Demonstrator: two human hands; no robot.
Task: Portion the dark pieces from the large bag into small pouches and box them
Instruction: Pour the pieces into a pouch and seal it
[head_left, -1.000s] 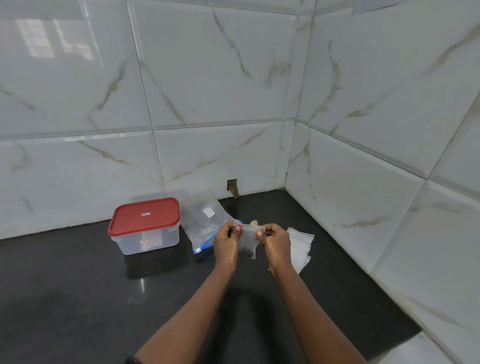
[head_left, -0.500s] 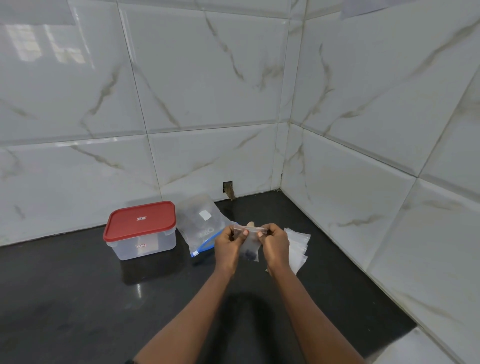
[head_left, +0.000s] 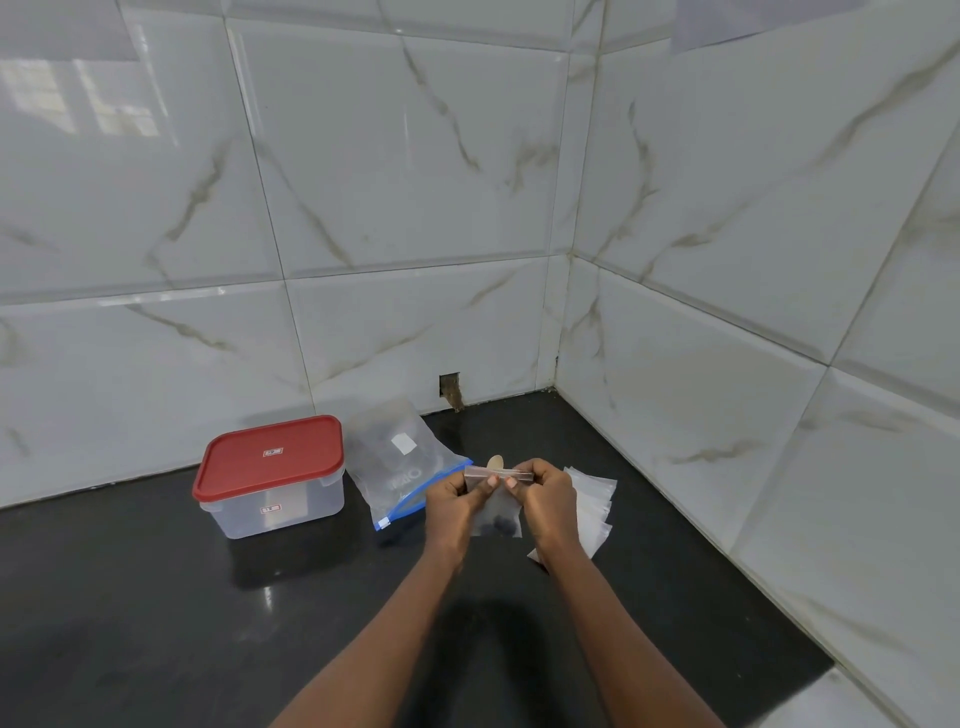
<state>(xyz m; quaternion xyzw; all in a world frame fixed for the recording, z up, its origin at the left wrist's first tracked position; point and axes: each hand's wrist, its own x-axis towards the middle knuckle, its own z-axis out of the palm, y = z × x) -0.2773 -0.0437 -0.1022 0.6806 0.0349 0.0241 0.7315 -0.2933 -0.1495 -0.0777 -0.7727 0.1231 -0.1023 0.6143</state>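
Head view: above a dark table (head_left: 156, 597), the left hand (head_left: 454, 501) and right hand (head_left: 548, 499) each pinch the top strip of a small pouch (head_left: 496, 499) held between them, with a few dark pieces (head_left: 496, 529) at its bottom; this looks like the sealing step. The large bag (head_left: 400, 467) lies just behind the hands, beside the closed red-lidded box (head_left: 270, 457); spare pouches (head_left: 592, 509) lie near the right hand; next, press the strip shut along its length, then lift the lid to box the pouch.

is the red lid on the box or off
On. The red lid sits flat over the clear box, covering its whole rim; latched or not, cannot tell.
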